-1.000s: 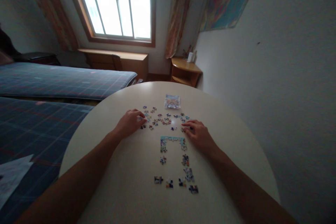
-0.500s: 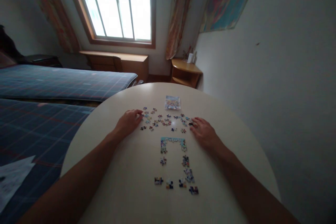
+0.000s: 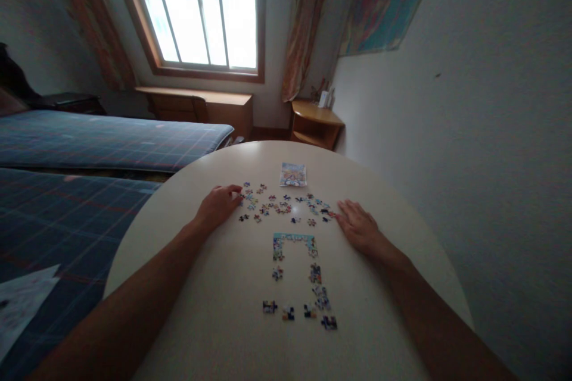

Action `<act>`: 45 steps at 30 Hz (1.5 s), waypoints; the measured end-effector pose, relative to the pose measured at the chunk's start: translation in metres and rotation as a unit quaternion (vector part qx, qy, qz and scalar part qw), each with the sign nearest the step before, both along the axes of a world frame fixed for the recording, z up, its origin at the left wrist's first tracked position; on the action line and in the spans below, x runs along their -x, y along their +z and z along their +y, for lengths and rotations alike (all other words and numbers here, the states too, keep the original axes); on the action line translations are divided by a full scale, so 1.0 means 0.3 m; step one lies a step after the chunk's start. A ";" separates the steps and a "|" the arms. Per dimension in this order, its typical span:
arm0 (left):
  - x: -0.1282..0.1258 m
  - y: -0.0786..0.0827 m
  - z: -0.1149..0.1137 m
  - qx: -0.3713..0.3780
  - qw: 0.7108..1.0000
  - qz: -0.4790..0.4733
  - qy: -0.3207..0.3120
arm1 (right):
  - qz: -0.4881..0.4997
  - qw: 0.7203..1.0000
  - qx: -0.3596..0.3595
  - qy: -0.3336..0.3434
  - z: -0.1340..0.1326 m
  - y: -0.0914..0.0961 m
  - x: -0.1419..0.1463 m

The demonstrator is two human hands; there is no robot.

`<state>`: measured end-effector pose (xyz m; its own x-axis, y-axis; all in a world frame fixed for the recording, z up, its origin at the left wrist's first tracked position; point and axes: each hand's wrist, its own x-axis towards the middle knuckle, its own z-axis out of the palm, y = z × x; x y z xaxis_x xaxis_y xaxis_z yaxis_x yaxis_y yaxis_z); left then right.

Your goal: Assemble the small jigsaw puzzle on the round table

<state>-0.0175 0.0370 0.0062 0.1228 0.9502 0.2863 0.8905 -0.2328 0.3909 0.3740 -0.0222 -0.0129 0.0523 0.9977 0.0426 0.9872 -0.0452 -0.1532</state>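
My left hand [image 3: 218, 207] rests on the table at the left edge of a spread of loose jigsaw puzzle pieces [image 3: 283, 208]. Its fingers are loosely bent and apart, with the fingertips beside the outermost pieces; nothing shows in its grasp. On the other side, my right hand [image 3: 358, 227] lies flat with fingers stretched out, its tips close to a reddish puzzle piece [image 3: 333, 214]. Nearer to me lies a partly joined puzzle border [image 3: 294, 237], its top strip light blue. Separate puzzle pieces continue down both sides, and a row of them [image 3: 288, 312] lies along the bottom.
Beyond the loose pieces lies a small picture sheet [image 3: 293, 174] on the round cream table [image 3: 214, 292]. Beds with plaid covers [image 3: 89, 137] stand at the left. A wooden corner shelf [image 3: 317, 113] and a white wall [image 3: 447, 131] are on the right.
My right hand has shifted right, away from the loose pieces, uncovering some at their right end. My left hand has barely moved.
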 end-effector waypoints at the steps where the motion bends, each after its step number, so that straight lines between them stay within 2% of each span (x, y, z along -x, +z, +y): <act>1: -0.001 0.000 0.001 -0.001 1.000 -0.001 -0.006 | -0.001 1.000 0.000 0.000 -0.001 0.004 0.002; 11: -0.019 -0.008 0.005 -0.021 0.999 0.010 -0.028 | 0.004 1.000 -0.007 -0.007 -0.004 0.009 0.012; 20: -0.037 -0.003 0.008 -0.026 0.999 0.034 -0.002 | 0.004 1.000 -0.003 -0.003 -0.001 0.007 0.008; 29: -0.036 0.001 0.006 -0.003 1.000 -0.021 0.017 | 0.010 1.000 0.010 0.004 -0.009 0.028 0.015; 35: -0.050 0.023 -0.030 -0.021 0.997 -0.068 -0.010 | 0.017 1.000 -0.016 0.002 -0.002 0.008 0.016; 39: -0.093 0.052 -0.086 -0.019 0.993 -0.112 -0.037 | 0.033 0.996 -0.074 0.033 -0.028 0.047 0.074; 41: -0.130 0.072 -0.122 -0.010 0.990 -0.134 -0.053 | 0.059 0.987 -0.125 0.079 -0.060 0.089 0.129; 45: -0.216 0.101 -0.195 0.108 0.952 -0.263 -0.114 | 0.137 0.950 -0.203 0.191 -0.144 0.167 0.251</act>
<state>0.0472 -0.0215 0.0364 0.2265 0.9597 0.1665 0.4949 -0.2606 0.8289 0.2986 -0.0654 0.0371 -0.2465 0.8497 0.4661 0.8402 0.4271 -0.3342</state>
